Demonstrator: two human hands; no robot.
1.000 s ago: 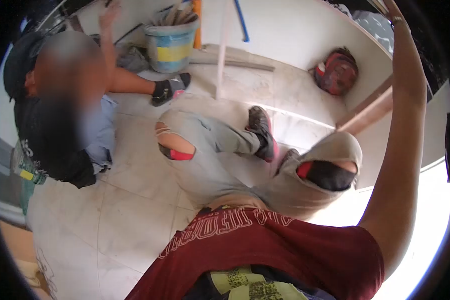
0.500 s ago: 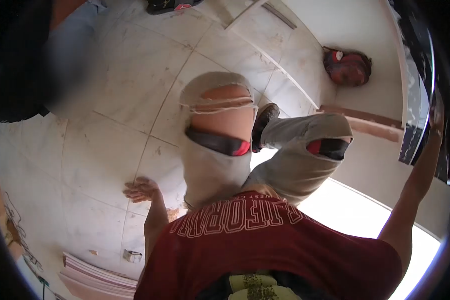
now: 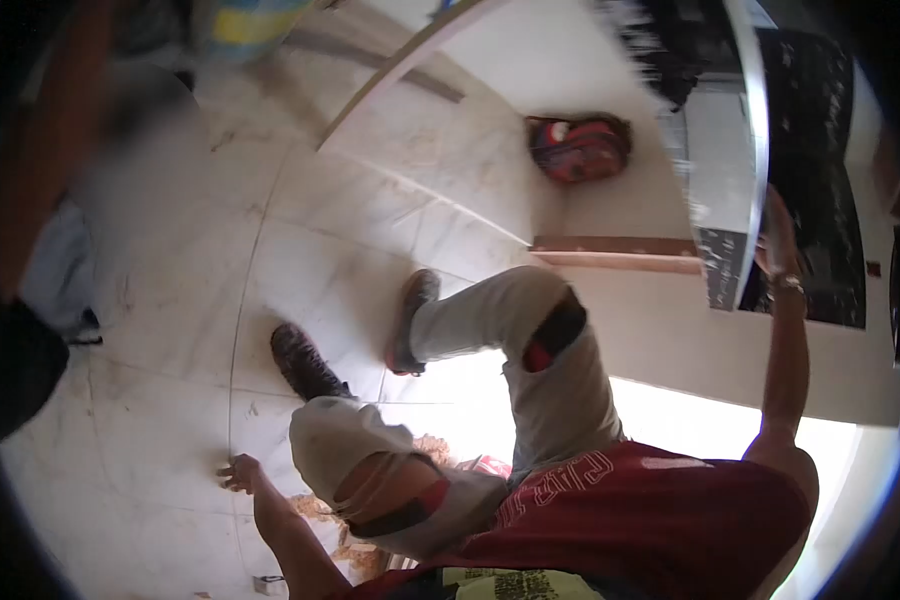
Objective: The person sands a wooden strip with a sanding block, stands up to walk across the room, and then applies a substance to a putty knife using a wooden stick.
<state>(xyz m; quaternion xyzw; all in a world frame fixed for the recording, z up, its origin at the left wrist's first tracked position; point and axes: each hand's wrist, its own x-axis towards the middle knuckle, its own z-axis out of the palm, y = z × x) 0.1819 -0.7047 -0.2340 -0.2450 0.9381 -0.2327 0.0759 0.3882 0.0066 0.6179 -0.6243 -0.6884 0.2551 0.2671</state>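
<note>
My left hand [image 3: 238, 473] hangs low over the tiled floor [image 3: 160, 420], fingers apart and slightly bent, with nothing in it. Out to the right, my right hand [image 3: 780, 235] is raised with its fingers stretched along a tall panel [image 3: 718, 165] that has a bright edge. It appears to rest against that edge, though the contact is partly hidden. Just behind it stands a black marbled surface [image 3: 820, 160]. Both my knees are bent, in torn light trousers [image 3: 470, 325].
A red and black bag [image 3: 582, 148] lies in the corner by the white wall. A reddish wooden strip [image 3: 620, 255] runs near the panel's foot. Another person's arm [image 3: 45, 150] shows at left. Wood scraps [image 3: 350, 545] lie beside my leg.
My view has turned, and my legs have shifted apart, with both shoes now showing. The right hand appears nearer the panel's edge. My left hand stays low and empty.
</note>
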